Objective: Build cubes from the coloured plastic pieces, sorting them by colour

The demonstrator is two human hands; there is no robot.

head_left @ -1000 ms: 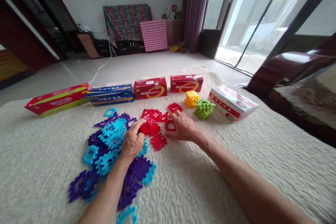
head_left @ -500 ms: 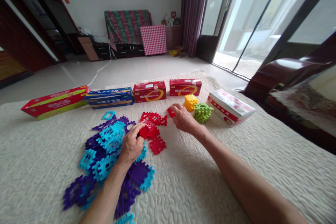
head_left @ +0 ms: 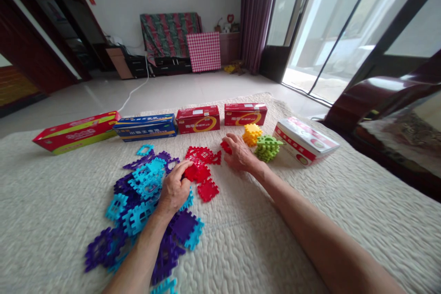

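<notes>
My left hand point(head_left: 175, 188) has its fingers pinched on a red piece point(head_left: 190, 172) at the left side of the loose red pieces point(head_left: 208, 190). Further right, my right hand point(head_left: 238, 151) has its fingers closed round another red piece point(head_left: 226, 147), mostly hidden under them. Just beyond that hand stand a yellow stack point(head_left: 252, 134) and a green stack point(head_left: 268, 148) of toothed pieces. Purple pieces point(head_left: 184, 225) and light blue pieces point(head_left: 139, 217) lie heaped around and under my left forearm.
A red and green box point(head_left: 79, 133), a blue box point(head_left: 146, 127) and two red boxes point(head_left: 198, 120) point(head_left: 245, 115) line the far side of the quilted cover point(head_left: 237, 239). A white and red box point(head_left: 306, 141) lies at the right.
The view has shifted slightly. My right hand's fingers have drawn in over the red piece, and its wrist has lowered a little. My left hand keeps its place at the red pieces.
</notes>
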